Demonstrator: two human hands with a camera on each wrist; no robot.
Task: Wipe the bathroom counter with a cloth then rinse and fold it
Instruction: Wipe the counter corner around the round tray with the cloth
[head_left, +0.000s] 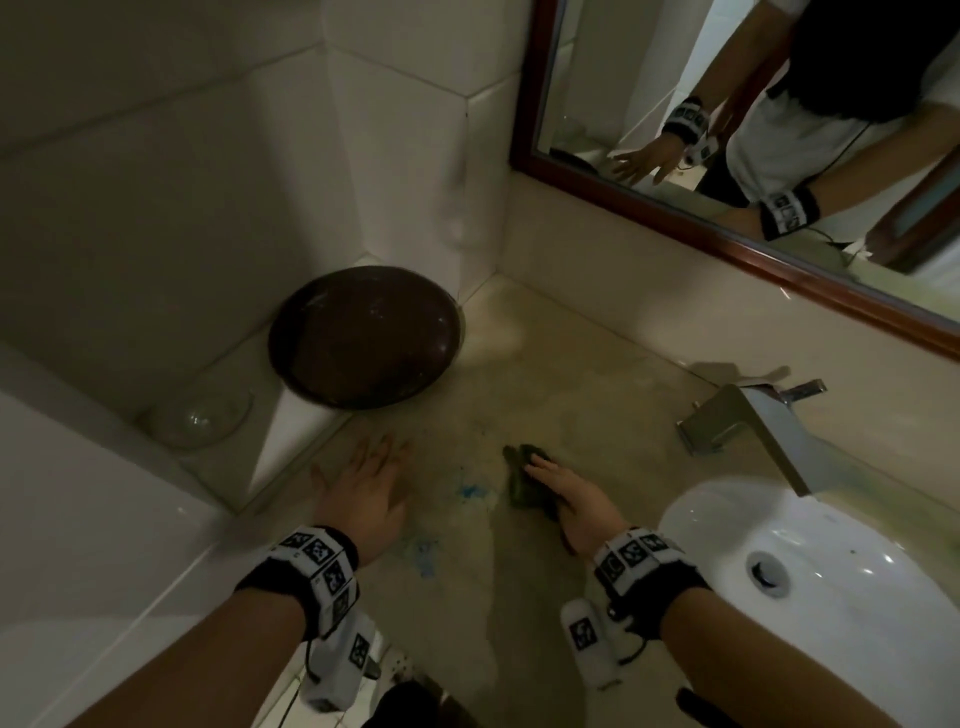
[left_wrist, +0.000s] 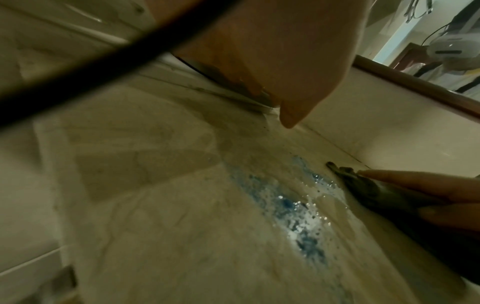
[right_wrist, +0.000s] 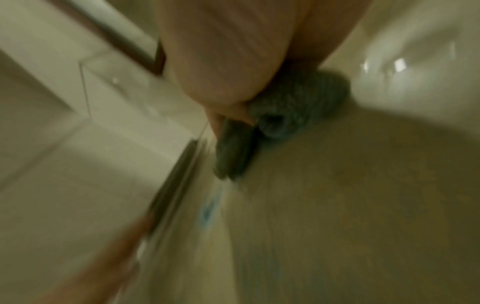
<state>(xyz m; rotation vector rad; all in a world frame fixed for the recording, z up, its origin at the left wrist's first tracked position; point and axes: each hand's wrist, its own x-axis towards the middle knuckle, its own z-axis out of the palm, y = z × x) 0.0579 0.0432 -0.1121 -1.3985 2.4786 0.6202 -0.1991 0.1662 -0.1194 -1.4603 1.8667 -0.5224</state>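
Bathroom counter (head_left: 582, 364): beige stone, mottled, running from the tiled corner to the basin; wet in patches.
Mirror (head_left: 675, 202): dark wood frame, mounted above the counter's back edge; reflected a person's arms with banded wrists.
Sink (head_left: 831, 582): white, oval, set at the counter's right end, drain visible.
Dark round bowl (head_left: 363, 335): stood in the left rear corner on a raised tiled ledge, rim overhanging the counter.
Faucet (head_left: 753, 431): square chrome, angled over the sink's rim.
Glass bowl (head_left: 200, 415): clear, on the lower ledge left of the dark bowl.
Left hand (head_left: 363, 488): laid palm down on the counter near the ledge, fingers straight and slightly spread, holding nothing.
Right hand (head_left: 571, 501): pressed flat on the cloth, fingers (left_wrist: 405, 179) straight and together, thumb (right_wrist: 221, 61) down against the fabric.
Cloth (head_left: 524, 478): dark green, bunched, on the counter under the right hand, between the two hands and just right of the smear.
Blue smear (left_wrist: 293, 207): speckled wet patch on the counter between the hands, touching the cloth's edge.
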